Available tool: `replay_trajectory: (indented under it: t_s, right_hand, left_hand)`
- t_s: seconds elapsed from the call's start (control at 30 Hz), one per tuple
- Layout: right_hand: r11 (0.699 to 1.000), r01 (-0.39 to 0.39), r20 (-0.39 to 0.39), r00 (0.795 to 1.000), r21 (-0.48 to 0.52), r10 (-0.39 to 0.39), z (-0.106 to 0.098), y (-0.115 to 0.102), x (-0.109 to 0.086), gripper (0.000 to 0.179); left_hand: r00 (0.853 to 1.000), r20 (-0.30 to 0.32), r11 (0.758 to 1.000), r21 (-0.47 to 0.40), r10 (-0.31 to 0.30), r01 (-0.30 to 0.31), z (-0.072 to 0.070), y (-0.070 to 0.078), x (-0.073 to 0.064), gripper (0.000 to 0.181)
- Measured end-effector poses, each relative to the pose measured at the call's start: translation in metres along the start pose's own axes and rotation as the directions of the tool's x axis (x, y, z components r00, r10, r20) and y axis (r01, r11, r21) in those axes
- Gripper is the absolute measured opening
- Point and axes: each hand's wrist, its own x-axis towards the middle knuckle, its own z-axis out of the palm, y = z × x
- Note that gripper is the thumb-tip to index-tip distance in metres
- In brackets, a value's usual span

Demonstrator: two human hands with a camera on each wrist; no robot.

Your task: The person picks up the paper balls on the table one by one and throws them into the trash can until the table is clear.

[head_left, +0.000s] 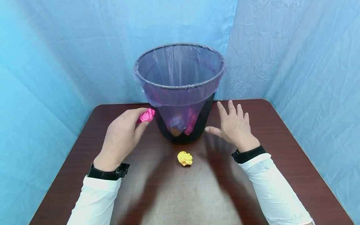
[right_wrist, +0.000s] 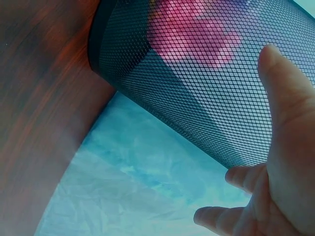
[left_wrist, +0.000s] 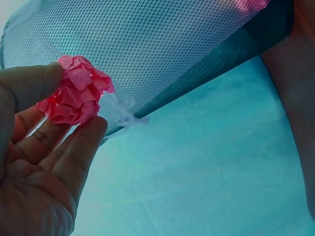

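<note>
Between thumb and fingertips, my left hand (head_left: 122,134) pinches a crumpled pink paper ball (head_left: 147,115); the left wrist view shows the same paper ball (left_wrist: 78,93) close to the bin's mesh side. A black mesh wastebasket (head_left: 206,112) with a thin purplish plastic liner (head_left: 180,97) over its rim stands at the table's back. Crumpled pink paper (right_wrist: 197,37) shows through the mesh inside it. My right hand (head_left: 234,126), fingers spread and holding nothing, is to the right of the bin. A crumpled yellow paper ball (head_left: 185,158) lies on the table in front of the bin.
The dark reddish-brown wooden table (head_left: 281,150) has rounded back corners. Light blue cloth (head_left: 315,62) hangs behind it and along both sides. Shadows of both arms fall across the tabletop.
</note>
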Motion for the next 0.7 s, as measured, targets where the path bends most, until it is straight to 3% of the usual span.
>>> replay_trajectory:
  t_s: [0.33,0.7]
  right_hand:
    - [1.0,0.003,-0.012,1.0,-0.003,-0.003,-0.006,-0.001,0.001,0.114]
    - [1.0,0.01,-0.025,1.0,-0.01,-0.011,-0.009,-0.003,0.0,0.114]
  left_hand:
    - [0.999,-0.048,1.0,0.003,0.01,-0.01,-0.022,0.003,0.012,0.044]
    - [0.995,-0.094,1.0,0.005,0.031,-0.031,-0.034,0.004,0.023,0.046]
